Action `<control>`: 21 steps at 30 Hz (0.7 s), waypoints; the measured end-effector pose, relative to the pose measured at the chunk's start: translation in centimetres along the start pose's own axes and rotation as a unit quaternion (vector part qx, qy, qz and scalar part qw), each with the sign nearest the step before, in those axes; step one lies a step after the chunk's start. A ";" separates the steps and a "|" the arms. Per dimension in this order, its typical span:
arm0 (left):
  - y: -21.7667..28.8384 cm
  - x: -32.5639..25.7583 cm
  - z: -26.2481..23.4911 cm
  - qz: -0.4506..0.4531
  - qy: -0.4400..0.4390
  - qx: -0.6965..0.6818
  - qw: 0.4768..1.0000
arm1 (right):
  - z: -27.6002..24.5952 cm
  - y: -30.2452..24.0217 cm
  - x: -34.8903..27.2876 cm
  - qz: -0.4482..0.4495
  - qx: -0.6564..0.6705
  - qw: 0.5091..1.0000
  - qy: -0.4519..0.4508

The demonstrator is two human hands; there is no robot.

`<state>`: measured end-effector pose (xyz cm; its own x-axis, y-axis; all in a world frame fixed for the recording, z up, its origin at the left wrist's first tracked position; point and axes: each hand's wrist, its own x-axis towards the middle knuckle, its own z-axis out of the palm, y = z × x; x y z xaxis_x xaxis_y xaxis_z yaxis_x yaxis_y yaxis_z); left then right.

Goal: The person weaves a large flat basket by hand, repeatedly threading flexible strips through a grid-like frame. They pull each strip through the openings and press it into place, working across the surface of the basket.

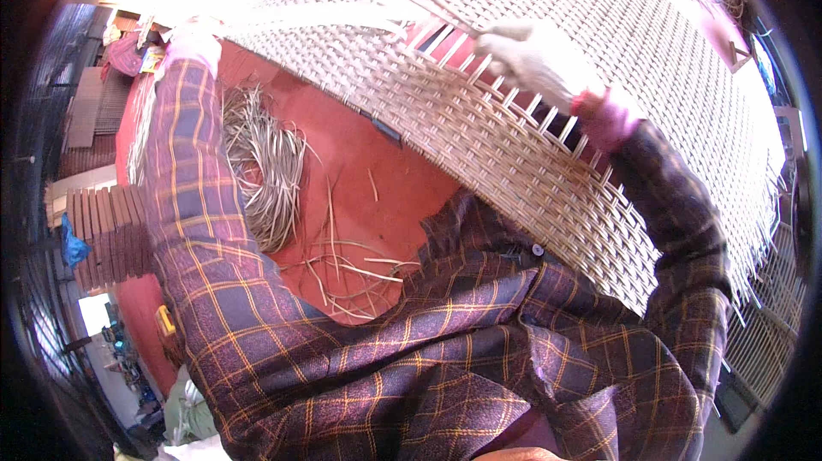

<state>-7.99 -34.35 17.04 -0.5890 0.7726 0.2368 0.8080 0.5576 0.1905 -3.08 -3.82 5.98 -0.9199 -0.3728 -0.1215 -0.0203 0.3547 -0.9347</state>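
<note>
While the woven rattan panel (548,110) spans the view from 12 to 4 o'clock, the gloved right hand (535,54) grips loose strands at its unfinished edge. The gloved left hand (195,41), at 10 o'clock, touches the panel's edge; its grip cannot be determined. A bundle of loose rattan strips (265,170) lies on the red floor (368,178) at 9 o'clock.

The large pale woven rattan panel (548,118) looked matt and ribbed; at nine o'clock, loose dry cane strips (270,170) lay on a smooth red floor (360,170).

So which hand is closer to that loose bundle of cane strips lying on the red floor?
Left. The left hand is just above the bundle; the right hand is off to the side, on the woven panel.
</note>
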 end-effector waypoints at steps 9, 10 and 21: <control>2.6 2.8 9.1 0.064 0.042 -0.193 0.978 | 3.4 1.9 3.1 -0.015 0.138 0.990 -0.027; 2.7 3.1 9.2 0.028 -0.005 -0.257 0.966 | 3.1 1.9 2.9 -0.001 0.102 0.995 -0.008; -7.8 1.2 10.4 0.251 -0.090 0.351 0.897 | 0.9 2.5 1.3 0.038 0.152 0.987 -0.023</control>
<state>-14.81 -34.62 5.88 -0.1869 0.9814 -0.0444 0.8180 0.1305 -0.5602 -4.00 -4.20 3.18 -0.8955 -0.3961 -0.2028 0.1726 0.1108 -0.9787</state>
